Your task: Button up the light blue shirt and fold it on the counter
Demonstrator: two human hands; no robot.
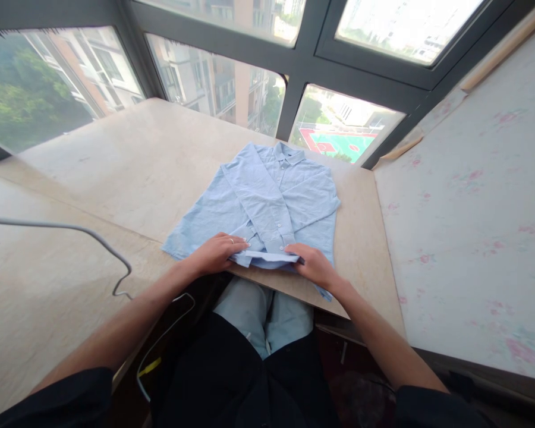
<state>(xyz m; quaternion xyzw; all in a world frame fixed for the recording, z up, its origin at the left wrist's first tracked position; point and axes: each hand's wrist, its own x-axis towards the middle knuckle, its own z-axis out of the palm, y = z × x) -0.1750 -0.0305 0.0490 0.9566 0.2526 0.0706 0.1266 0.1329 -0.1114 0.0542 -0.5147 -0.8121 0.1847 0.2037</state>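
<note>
A light blue button-up shirt [267, 190] lies spread on the wooden tabletop, its collar toward the window and both sleeves crossed over the front. The bottom hem is at the table's near edge, where a strip of it is turned up. My left hand [220, 252] grips the hem on the left, thumb on top and fingers partly hidden under the cloth; a ring shows on it. On the right, my right hand [312, 263] pinches the same hem near a sleeve cuff. One lower corner of the shirt hangs past the edge beside my right wrist.
The pale wooden tabletop [93, 160] runs along dark-framed windows [301, 62]. A grey cable [80, 227] crosses its left side and drops over the near edge. To the right stands a white wall with a flower pattern [463, 226]. My legs [245, 309] are under the table edge.
</note>
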